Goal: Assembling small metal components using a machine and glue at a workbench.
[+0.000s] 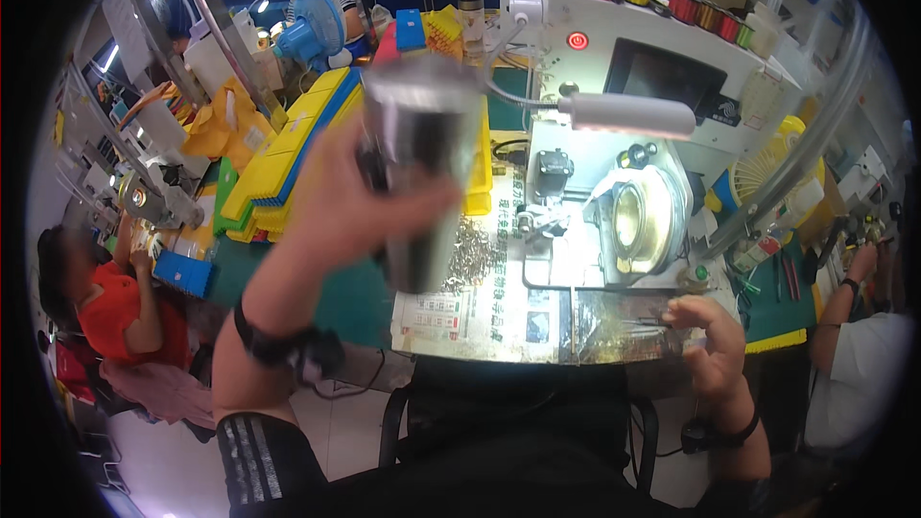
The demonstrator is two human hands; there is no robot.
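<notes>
The silver tumbler (432,129) is inside the left hand (341,197), raised in front of the body. This hand is closed around its middle, and the thumb lies across the near side. The tumbler looks like metal, so I judge it stiff and not easily broken, but smooth and perhaps slippery; its weight I cannot know, since the inside is not visible. The middle, I think, is the good place to hold. A dark part beside the palm may be a handle, but it is too blurred to tell. Beyond the grip and lower lies a pile of small metal pieces (470,254). Farther to the right of it stands the lit machine (590,269). The right hand (712,341), well apart, has curved fingers and holds nothing visible.
</notes>
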